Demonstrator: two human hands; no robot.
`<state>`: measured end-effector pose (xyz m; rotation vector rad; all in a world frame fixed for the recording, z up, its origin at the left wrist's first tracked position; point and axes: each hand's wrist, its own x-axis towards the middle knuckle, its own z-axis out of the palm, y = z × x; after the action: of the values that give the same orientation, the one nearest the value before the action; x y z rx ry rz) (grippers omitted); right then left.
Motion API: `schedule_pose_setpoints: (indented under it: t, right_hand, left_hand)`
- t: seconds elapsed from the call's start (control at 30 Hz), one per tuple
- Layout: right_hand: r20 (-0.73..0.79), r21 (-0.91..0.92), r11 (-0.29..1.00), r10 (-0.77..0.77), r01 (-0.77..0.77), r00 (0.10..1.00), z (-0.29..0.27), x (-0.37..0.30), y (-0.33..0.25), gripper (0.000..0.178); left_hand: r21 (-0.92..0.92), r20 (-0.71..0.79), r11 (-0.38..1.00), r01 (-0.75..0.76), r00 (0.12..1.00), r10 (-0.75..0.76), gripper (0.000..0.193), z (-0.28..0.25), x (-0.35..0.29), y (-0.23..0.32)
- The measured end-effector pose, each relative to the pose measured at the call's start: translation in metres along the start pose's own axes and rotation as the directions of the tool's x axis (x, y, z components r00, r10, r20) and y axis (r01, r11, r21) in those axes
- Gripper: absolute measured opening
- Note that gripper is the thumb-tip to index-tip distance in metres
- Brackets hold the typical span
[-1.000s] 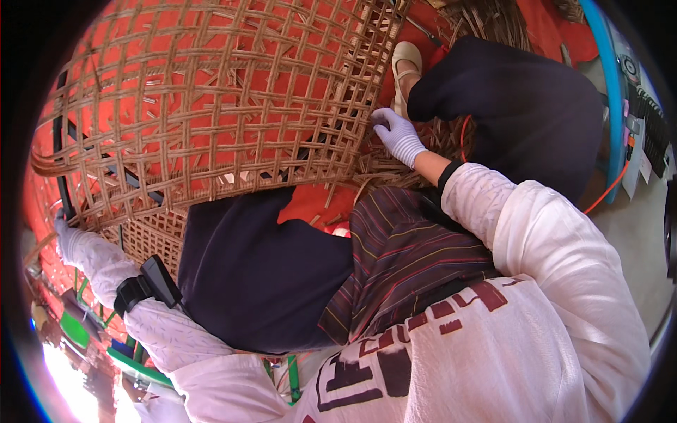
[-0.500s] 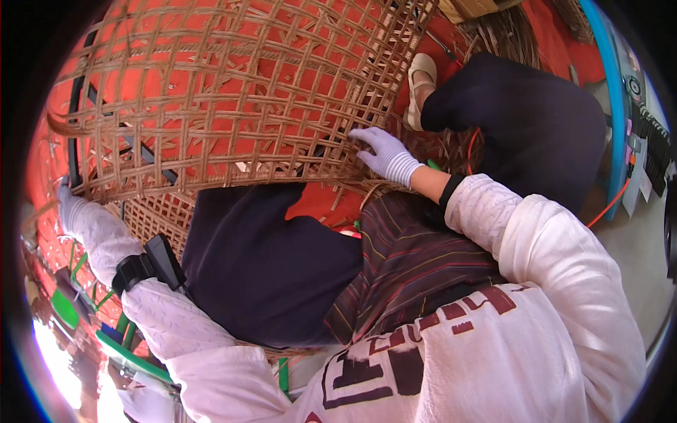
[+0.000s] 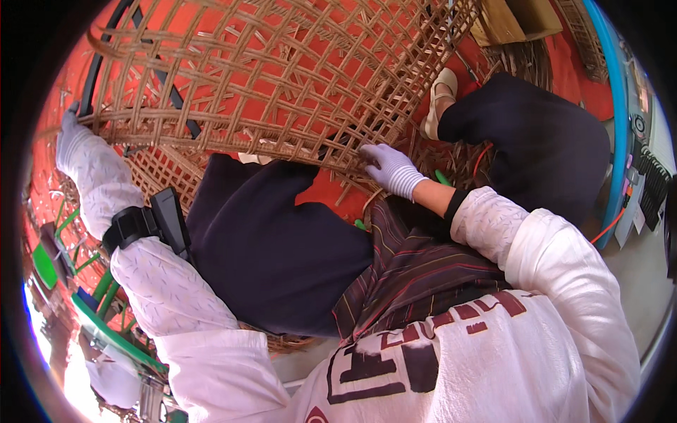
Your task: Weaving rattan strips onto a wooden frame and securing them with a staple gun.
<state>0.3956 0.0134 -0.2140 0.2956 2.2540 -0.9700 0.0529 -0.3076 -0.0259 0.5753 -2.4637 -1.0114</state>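
A large brown woven lattice panel (image 3: pixel 282 77), with open square gaps and a denser band along its right side, slants over my lap. At the panel's near left corner, my left hand (image 3: pixel 70 137), in a pale glove, is closed on the edge; its fingers are partly hidden. My right hand (image 3: pixel 392 169), in a pale lavender glove with a striped cuff, has its fingers curled onto the panel's near right corner.
Red floor covering (image 3: pixel 335 194) with scattered cane scraps shows through the gaps. Another woven piece (image 3: pixel 166 171) lies below the panel's left side. A cardboard box (image 3: pixel 518 20) stands at the far right, near a blue curved rim (image 3: pixel 619 141). Green frames (image 3: pixel 106 310) are at left.
The panel's left side has swung farther away with my left hand, so its near edge now slopes down toward the right. My right hand's fingers, more outstretched before, have curled onto the corner.
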Motion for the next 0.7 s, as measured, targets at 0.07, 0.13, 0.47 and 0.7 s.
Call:
schedule_pose_setpoints:
  t: [0.07, 0.13, 0.47, 0.7]
  right_hand:
    - [0.023, 0.027, 0.999, -0.025, 0.024, 0.999, 0.004, 0.002, 0.005, 0.037]
    - [0.041, 0.028, 1.0, 0.0, -0.001, 0.999, 0.0, 0.005, 0.017, 0.039]
    - [-0.113, 0.147, 0.989, 0.026, -0.01, 0.993, -0.028, 0.014, -0.02, 0.035]
    - [-0.195, 0.076, 0.994, 0.098, -0.085, 0.976, -0.021, 0.016, 0.007, 0.032]
  left_hand:
    - [-0.007, -0.001, 1.0, -0.015, 1.0, 0.015, 0.033, 0.0, 0.0, 0.005]
    - [-0.036, 0.019, 0.999, -0.014, 1.0, 0.015, 0.033, 0.013, -0.006, 0.005]
    - [-0.052, 0.014, 0.998, -0.041, 0.999, 0.042, 0.033, 0.011, -0.01, 0.013]
    - [-0.052, 0.017, 0.997, -0.054, 0.998, 0.055, 0.032, 0.01, -0.012, 0.015]
